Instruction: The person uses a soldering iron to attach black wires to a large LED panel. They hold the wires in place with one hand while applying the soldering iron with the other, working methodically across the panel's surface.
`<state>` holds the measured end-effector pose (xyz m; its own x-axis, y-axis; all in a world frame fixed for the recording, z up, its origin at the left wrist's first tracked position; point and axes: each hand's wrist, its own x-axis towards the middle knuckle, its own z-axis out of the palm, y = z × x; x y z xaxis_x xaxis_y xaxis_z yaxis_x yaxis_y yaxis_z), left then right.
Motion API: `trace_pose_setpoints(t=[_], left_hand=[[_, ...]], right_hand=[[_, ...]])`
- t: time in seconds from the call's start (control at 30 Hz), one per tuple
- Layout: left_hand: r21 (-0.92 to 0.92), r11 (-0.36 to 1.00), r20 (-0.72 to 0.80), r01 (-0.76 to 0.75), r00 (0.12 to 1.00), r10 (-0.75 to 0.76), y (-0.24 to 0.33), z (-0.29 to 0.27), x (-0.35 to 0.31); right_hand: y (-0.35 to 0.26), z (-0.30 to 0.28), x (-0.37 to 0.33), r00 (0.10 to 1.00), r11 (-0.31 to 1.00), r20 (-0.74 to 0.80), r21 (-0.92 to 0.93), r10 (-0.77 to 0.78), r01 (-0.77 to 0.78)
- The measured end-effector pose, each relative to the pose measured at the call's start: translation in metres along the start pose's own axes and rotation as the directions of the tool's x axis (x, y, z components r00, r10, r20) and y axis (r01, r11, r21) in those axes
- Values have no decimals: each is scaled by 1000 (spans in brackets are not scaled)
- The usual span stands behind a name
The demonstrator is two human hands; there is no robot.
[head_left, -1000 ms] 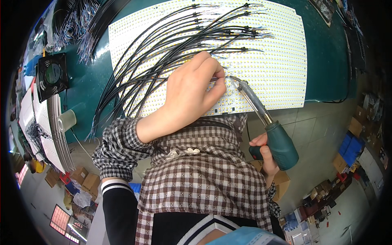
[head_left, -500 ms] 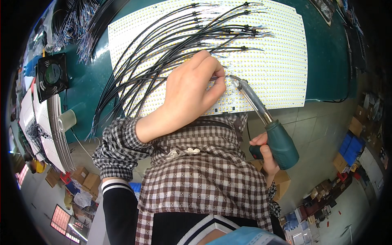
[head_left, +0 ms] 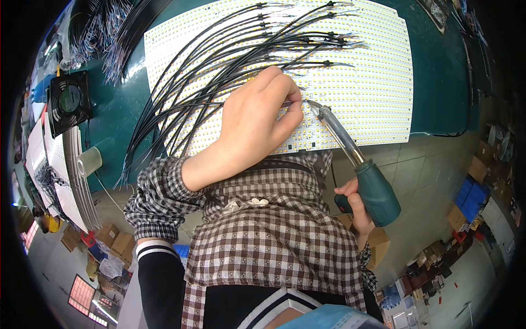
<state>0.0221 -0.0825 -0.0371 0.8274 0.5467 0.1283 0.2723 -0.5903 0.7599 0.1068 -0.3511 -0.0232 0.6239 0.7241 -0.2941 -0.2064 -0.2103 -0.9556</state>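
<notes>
My left hand (head_left: 255,118) is closed in a pinch over the white LED board (head_left: 378,82), with a black cable (head_left: 211,104) running into it from the left. The fingertips hold the cable's end close to the board; the thin wires there are mostly hidden. In my right hand (head_left: 357,211) is a soldering iron (head_left: 378,193) with a green handle and a metal barrel. It slants up and left, its tip just right of my left fingertips, at the board. Whether the tip touches a wire is too small to tell. Other black cables (head_left: 241,55) with bare coloured ends lie across the board.
The board lies on a green table (head_left: 438,71), reaching past its near edge. On the left stand a black fan (head_left: 70,101), a whitish roll (head_left: 89,162) and a stack of white boards (head_left: 76,192). Further cable bundles (head_left: 118,41) lie at the far left.
The soldering iron and my right hand have shifted very slightly up. My left hand keeps its pinch in almost the same place.
</notes>
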Motion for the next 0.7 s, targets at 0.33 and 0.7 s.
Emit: trace_pose_setpoints(t=[0.33, 0.7], left_hand=[[10, 1000, -4, -9, 1000, 9, -4, -2, 6], [120, 982, 8, -148, 989, 149, 9, -18, 3]], right_hand=[[-5, 6, 13, 993, 993, -41, 46, -107, 109], [-9, 3, 13, 983, 986, -88, 26, -159, 162]])
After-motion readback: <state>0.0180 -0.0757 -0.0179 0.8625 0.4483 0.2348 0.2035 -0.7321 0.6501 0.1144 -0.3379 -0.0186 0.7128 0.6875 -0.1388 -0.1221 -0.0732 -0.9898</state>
